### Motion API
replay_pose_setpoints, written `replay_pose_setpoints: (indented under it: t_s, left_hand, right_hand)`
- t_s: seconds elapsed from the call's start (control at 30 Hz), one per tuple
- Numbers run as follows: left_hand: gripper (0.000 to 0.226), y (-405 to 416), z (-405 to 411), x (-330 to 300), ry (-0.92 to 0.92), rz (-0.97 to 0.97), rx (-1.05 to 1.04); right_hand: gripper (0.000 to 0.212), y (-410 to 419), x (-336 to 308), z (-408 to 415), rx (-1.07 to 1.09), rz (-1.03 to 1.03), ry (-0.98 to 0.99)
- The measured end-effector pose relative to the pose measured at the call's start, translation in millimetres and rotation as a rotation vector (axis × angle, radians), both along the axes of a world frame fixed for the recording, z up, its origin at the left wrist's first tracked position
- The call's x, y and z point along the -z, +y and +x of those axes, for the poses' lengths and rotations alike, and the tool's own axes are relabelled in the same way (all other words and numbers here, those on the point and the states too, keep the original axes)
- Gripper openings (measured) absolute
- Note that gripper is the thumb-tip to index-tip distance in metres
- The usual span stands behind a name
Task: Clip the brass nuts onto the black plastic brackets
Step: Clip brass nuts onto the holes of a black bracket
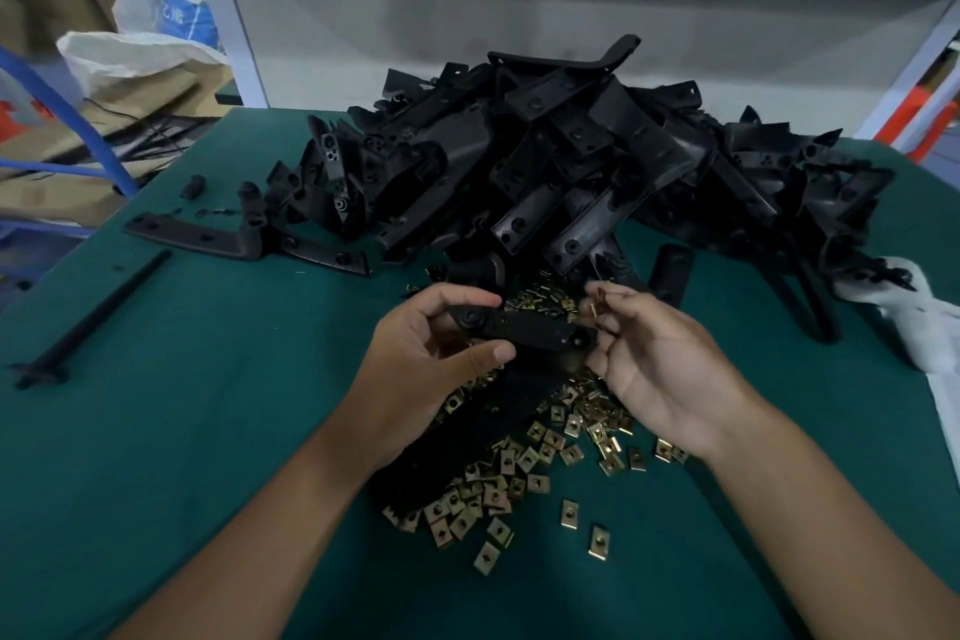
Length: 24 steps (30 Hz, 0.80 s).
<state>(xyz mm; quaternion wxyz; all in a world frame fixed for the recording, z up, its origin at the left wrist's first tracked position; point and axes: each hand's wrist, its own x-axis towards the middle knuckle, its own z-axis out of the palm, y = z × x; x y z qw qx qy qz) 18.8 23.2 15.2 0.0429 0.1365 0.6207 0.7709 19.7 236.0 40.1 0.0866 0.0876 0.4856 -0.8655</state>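
The left hand pinches a black plastic bracket near its left end, held level above the loose brass clip nuts at six o'clock on the green mat. The right hand, at three o'clock of the bracket, pinches one brass nut. The bracket looks stiff and light; the nut is small and probably slippery, best gripped by its flat sides.

Black bracket: underside hidden by the left hand. Beneath the bracket, a black sheet is partly buried under brass nuts; its nature is indeterminable.
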Motion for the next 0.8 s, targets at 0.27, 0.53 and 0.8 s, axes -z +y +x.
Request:
replay_pose_setpoints:
  t_s: [0.27,0.53,0.8]
  left_hand:
    - [0.033,1.7,3.4,2.2,0.056,-0.173,0.012]
    - [0.032,6.0,8.4,-1.9,0.094,-0.198,0.016]
    - [0.036,7.0,10.7,0.7,0.13,-0.248,0.03]
  right_hand:
    - [0.021,0.7,-4.5,3.3,-0.144,-0.065,-0.034]
    - [0.027,-2.5,-2.0,4.8,-0.187,-0.061,-0.05]
    - [0.005,-0.6,0.1,7.9,-0.293,0.184,0.065]
